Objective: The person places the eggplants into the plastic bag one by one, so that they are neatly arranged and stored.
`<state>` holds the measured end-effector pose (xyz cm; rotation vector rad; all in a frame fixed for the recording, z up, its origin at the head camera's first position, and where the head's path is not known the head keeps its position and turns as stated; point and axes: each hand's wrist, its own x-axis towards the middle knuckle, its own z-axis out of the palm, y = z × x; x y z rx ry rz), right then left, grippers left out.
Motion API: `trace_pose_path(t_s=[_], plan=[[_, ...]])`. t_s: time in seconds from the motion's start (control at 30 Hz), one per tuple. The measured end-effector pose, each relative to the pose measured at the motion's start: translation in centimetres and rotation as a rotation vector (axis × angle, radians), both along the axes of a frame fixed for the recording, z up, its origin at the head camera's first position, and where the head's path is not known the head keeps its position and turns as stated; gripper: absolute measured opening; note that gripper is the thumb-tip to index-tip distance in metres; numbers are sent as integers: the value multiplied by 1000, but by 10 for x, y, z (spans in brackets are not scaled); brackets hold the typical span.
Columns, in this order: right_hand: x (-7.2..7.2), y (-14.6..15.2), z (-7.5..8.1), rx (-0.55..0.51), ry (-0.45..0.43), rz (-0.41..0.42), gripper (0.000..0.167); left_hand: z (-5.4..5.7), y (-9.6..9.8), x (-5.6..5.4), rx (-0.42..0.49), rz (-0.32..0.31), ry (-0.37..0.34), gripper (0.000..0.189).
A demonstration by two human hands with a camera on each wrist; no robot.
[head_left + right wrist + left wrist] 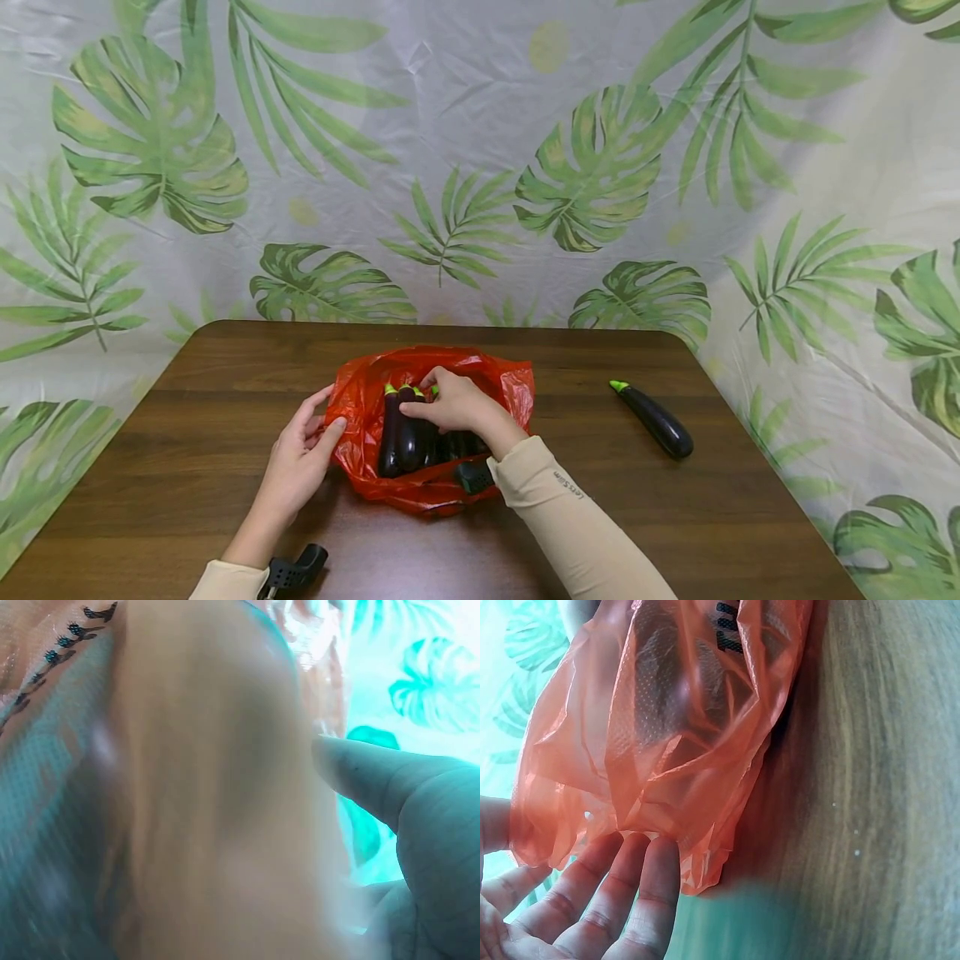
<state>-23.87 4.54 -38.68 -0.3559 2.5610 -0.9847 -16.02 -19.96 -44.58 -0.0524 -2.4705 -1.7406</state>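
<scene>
A red plastic bag (360,483) lies on the table with its mouth spread open. Inside, several dark purple eggplants (408,437) with green stem ends lie side by side. My left hand (296,458) pinches the bag's left rim, thumb on one side and fingers behind the plastic. In the left wrist view its fingers (604,889) press against the bag's edge. Over the eggplants in the bag is my right hand (461,404), thumb and index finger bent near their stem ends. I cannot tell whether it grips one; the right wrist view is blurred by the bag's plastic.
One eggplant (656,421) lies alone on the brown wooden table (600,517), to the right of the bag, its green end pointing back left. Behind the table hangs a pale cloth (480,125) printed with green leaves.
</scene>
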Motion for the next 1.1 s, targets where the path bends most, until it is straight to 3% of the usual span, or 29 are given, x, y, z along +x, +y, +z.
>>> trace_pose_path(t_s=[0.43, 1.1], plan=[[1, 17, 14, -14, 29, 25, 63, 0, 0, 1, 1, 3, -6, 55], [13, 47, 42, -89, 64, 40, 50, 1, 0, 1, 17, 1, -23, 55]])
